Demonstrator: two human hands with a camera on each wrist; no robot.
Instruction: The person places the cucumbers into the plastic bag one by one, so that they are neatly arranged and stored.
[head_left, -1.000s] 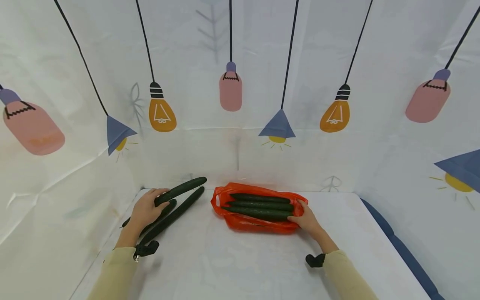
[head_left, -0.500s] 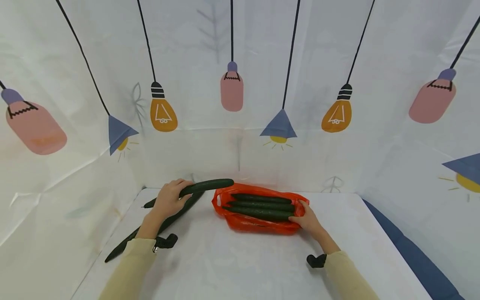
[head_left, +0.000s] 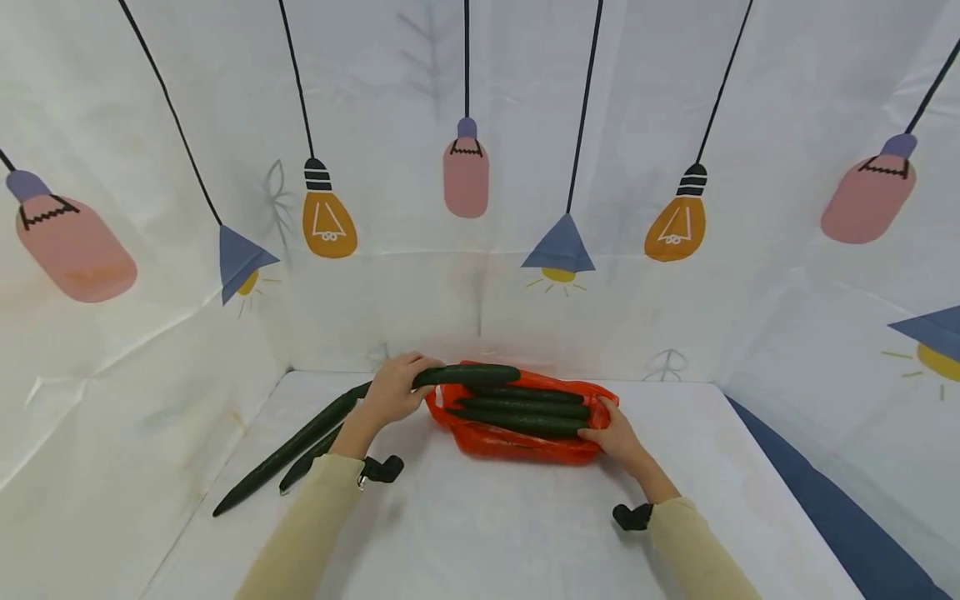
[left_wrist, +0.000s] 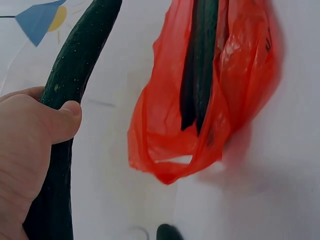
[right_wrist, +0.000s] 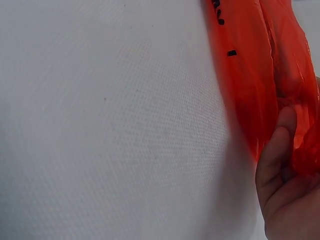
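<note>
My left hand grips a long dark green cucumber, thumb and fingers wrapped around it. Its front end is held above the back left part of an orange-red plastic bag. Several cucumbers lie side by side in the bag's mouth, pointing left and right. At the bag's right end, my right hand holds the rim; the right wrist view shows thumb and fingers curled at the thin plastic. In the left wrist view the held cucumber is apart from the bag.
Two more cucumbers lie slanted on the white table at the left, a longer one and one partly behind my left arm. A white curtain printed with lamps stands behind the table. Blue cloth runs along the right edge.
My left hand has lifted the cucumber off the left group and carried it right, to above the bag. The right hand and the bag have stayed in place.
</note>
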